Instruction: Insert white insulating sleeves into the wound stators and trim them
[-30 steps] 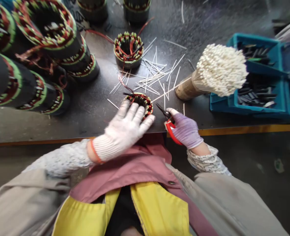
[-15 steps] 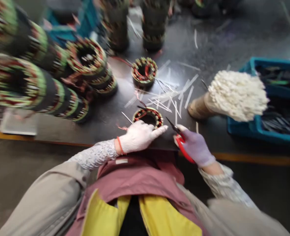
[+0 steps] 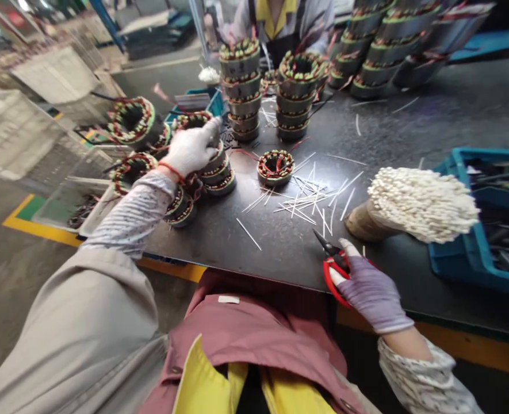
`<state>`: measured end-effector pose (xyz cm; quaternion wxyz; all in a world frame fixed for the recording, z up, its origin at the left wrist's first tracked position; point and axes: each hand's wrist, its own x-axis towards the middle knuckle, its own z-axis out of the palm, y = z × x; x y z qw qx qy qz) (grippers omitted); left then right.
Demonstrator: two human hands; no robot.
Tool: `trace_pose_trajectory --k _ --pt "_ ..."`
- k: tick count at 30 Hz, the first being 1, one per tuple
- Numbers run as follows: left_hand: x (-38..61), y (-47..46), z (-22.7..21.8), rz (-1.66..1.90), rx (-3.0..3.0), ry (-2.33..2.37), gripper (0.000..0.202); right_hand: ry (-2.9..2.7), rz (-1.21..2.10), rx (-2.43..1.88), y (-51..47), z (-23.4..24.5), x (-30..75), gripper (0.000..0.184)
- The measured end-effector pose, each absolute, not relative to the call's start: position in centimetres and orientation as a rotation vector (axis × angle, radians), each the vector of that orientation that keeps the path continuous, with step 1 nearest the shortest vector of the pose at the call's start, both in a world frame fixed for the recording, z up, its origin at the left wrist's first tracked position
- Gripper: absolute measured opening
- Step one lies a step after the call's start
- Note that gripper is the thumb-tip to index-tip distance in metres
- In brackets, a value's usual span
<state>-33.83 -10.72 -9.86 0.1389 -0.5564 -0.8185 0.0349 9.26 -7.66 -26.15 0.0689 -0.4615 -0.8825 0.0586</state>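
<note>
"Where's your left hand?"

"Your white-gloved left hand [image 3: 191, 150] is stretched out palm down, fingers straight and close together, over a short stack of wound stators [image 3: 217, 172]. That stack stands left of the lone stator [image 3: 275, 168] on the black workbench [image 3: 219, 241]. I can't tell whether the hand is gripping anything."

"And your right hand?"

"Your purple-gloved right hand [image 3: 371, 291] is closed around red-handled snips [image 3: 334, 276]. It sits down and to the right of the lone stator, at the bench's near edge."

"What's close to the blades [image 3: 322, 242]?"

"Loose white sleeving pieces [image 3: 310, 201] lie just above them, directly right of the lone stator."

"Anything further out?"

"Further right of the lone stator, a paper-wrapped bundle of white sleeving [image 3: 422, 205] lies beside a blue crate [image 3: 461, 259]. Taller stator stacks [image 3: 241, 92] stand behind it, with a co-worker [image 3: 280, 17] beyond them."
</note>
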Motion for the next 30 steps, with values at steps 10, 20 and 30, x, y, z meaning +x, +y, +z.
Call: trace_pose_trajectory --k 10,20,30 --pt "-26.6 -3.8 -16.9 0.179 -2.3 -1.878 0.054 -2.849 -0.153 -1.357 -6.8 -24.1 7.4 0.039" --pt "-23.1 -6.1 -19.2 0.124 -2.423 -1.793 0.035 -2.408 0.0 -1.017 -8.9 -25.3 5.1 0.034" --pt "-16.8 -15.5 -24.0 -0.384 -2.449 -1.874 0.021 -2.553 0.849 -0.685 -8.9 -25.4 -0.6 0.024"
